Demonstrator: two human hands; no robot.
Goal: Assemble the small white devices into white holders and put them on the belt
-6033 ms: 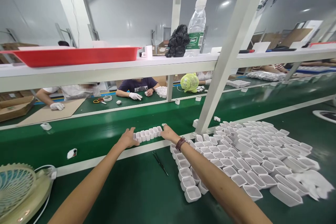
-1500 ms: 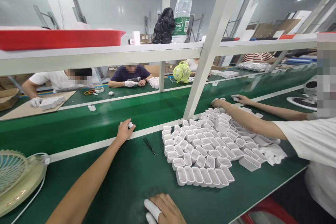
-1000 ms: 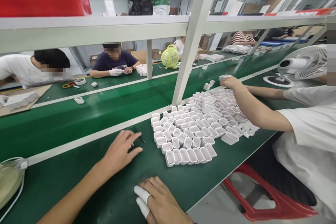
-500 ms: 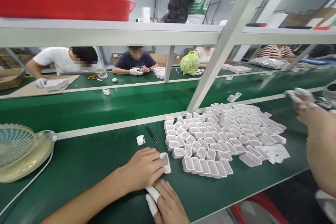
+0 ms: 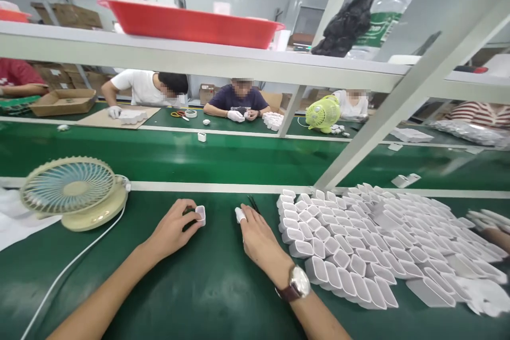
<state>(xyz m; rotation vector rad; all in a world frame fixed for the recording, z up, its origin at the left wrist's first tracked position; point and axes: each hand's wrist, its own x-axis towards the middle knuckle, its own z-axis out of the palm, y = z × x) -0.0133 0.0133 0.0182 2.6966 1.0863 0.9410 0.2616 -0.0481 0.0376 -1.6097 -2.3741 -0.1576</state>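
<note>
My left hand (image 5: pixel 175 229) is closed on a small white open-topped plastic case (image 5: pixel 201 215), thumb and fingers at its left side, just above or on the green bench. To its right, my right hand (image 5: pixel 257 236) reaches forward with its fingers close together and white finger covers on the tips. Whatever lies under those fingertips is hidden. Dark tweezers (image 5: pixel 252 202) rest right beside them, partly covered by the hand. A brown-strapped watch (image 5: pixel 298 282) is on my right wrist.
Many white open cases (image 5: pixel 338 244) stand packed on the right. A co-worker's gloved hand (image 5: pixel 488 220) is beyond them. A cream fan (image 5: pixel 74 191) with a white cable stands left. A slanted post (image 5: pixel 370 133) and a shelf (image 5: pixel 199 61) with a red tray (image 5: pixel 195 24) cross ahead.
My hands have moved apart. The left carries the case up and left; the right has moved forward to the tweezers, where a small white round piece showed before. The view has turned left.
</note>
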